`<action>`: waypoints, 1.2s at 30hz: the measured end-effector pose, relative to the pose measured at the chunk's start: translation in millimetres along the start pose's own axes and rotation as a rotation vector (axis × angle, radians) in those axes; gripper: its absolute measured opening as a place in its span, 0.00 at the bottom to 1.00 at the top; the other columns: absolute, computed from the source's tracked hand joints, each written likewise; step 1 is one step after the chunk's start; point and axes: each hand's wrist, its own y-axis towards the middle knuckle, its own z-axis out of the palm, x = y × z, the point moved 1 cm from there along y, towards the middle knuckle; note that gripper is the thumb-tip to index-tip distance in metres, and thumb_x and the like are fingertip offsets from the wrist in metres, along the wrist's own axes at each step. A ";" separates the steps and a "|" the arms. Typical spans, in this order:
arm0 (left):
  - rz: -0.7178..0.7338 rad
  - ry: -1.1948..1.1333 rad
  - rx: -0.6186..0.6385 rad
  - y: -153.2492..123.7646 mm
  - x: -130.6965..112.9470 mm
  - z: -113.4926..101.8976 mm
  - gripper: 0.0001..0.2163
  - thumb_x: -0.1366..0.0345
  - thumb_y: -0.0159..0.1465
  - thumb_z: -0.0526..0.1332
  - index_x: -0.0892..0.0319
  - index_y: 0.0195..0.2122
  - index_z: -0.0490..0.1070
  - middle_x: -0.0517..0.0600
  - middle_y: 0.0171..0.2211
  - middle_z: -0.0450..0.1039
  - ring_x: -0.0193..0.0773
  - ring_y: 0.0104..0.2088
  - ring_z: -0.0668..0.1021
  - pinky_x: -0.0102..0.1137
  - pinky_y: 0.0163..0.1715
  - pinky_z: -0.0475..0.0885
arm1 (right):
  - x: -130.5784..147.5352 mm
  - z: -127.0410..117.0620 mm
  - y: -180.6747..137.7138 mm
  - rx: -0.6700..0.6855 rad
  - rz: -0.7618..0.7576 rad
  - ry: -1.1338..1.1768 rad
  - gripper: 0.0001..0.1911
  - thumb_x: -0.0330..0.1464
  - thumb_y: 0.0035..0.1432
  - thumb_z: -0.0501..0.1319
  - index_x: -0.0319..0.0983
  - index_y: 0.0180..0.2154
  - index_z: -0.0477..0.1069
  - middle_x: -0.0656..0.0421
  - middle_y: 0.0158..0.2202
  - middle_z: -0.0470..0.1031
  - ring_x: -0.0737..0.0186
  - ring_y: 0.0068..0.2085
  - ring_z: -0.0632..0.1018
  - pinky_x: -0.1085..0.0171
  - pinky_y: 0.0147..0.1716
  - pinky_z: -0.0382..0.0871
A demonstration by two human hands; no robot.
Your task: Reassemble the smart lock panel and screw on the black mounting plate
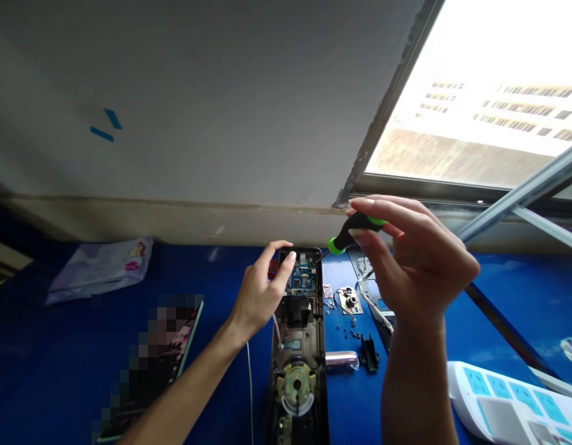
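My right hand (pixel 406 253) is closed on a screwdriver (pixel 353 232) with a black and green handle, pinched between thumb and fingers. Its thin shaft points down-left, toward the upper right edge of a long dark device housing (pixel 298 334); whether the tip touches cannot be made out. A blue circuit board (pixel 302 275) fills the housing's far end, and a round brass-coloured part (pixel 297 383) sits nearer me. My left hand (pixel 262 284) grips the far left corner of the housing, thumb over the board's edge and fingers at the rim.
Right of the housing lie several small screws (pixel 330 305), a camera-like module (pixel 350 300), a pink cylinder (pixel 342 360), a black bracket (pixel 370 353) and a dark panel with cables (pixel 376 303). A white power strip (pixel 513 395) lies front right, a plastic packet (pixel 100 266) far left.
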 end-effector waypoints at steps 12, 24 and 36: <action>0.031 0.008 -0.074 2.6 1.9 9.6 0.12 0.51 0.72 0.61 0.52 0.48 0.72 0.45 0.34 0.78 0.39 0.32 0.79 0.32 0.35 0.70 | -10.0 2.3 -3.4 -0.030 0.020 0.013 0.22 0.28 0.62 0.71 0.53 0.56 0.81 0.57 0.48 0.84 0.50 0.45 0.86 0.47 0.44 0.86; 0.040 -0.133 -0.056 -3.0 12.1 8.4 0.16 0.53 0.72 0.60 0.53 0.57 0.73 0.50 0.47 0.82 0.44 0.45 0.83 0.36 0.49 0.76 | -4.8 -0.9 0.1 -0.058 -0.020 -0.012 0.24 0.27 0.57 0.76 0.54 0.52 0.83 0.60 0.41 0.84 0.56 0.38 0.84 0.55 0.32 0.84; 0.000 -0.170 0.006 -9.5 16.4 2.5 0.22 0.52 0.73 0.60 0.52 0.65 0.69 0.55 0.55 0.81 0.49 0.50 0.84 0.43 0.53 0.78 | -7.0 -6.2 -0.2 -0.047 -0.015 -0.052 0.25 0.26 0.57 0.75 0.55 0.53 0.83 0.60 0.40 0.82 0.58 0.38 0.83 0.57 0.31 0.81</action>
